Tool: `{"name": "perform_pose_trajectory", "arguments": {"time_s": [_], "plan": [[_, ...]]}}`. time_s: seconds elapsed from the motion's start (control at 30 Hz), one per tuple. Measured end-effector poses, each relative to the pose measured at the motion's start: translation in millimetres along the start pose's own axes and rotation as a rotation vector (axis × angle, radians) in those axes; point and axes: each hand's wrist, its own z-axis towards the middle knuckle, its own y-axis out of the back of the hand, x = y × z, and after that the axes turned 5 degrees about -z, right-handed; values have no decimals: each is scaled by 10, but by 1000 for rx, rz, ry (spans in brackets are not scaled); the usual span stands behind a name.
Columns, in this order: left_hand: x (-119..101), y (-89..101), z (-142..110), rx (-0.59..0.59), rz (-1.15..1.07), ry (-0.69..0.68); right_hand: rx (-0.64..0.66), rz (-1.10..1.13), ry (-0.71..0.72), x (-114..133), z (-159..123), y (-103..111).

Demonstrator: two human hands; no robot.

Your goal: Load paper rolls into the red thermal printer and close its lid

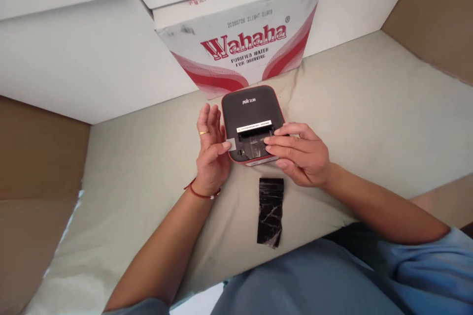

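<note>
A black label printer (249, 108) with a red rim lies on the cloth-covered surface, a white warning label (253, 126) above its slot. My left hand (213, 150) is along its left side, fingers stretched upward. The left thumb touches a small grey piece (231, 143) at the printer's front left corner. From the right, my right hand (301, 152) lays its extended fingertips on a strip of shiny black tape (254, 147) over the front part. What is under those fingertips is hidden. A loose, creased strip of black tape (270, 214) lies in front of the printer.
Behind the printer stands a white and red Wahaha water carton (244, 49), touching or nearly touching it. White boxes (51, 54) rise around it. Brown cardboard stands at the left (40, 152) and right (436, 19). The beige cloth (144, 157) is wrinkled.
</note>
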Motion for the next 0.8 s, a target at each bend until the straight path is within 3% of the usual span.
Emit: {"name": "perform_pose_trajectory", "arguments": {"time_s": [0.2,0.37,0.57,0.63,0.7,0.8], "plan": [[7,-43,8,42,-113,16,-140,48,131,41,36,-5],[51,-126,22,-47,-272,81,-140,35,157,8,29,-44],[230,-84,52,-34,-285,56,-83,12,215,27,43,31],[295,-79,53,-36,-289,51,-44,40,141,73,161,131],[350,-90,55,-47,-289,36,12,33,-56,112,380,241],[419,-112,66,-56,-281,4,287,-137,-351,126,847,325]]}}
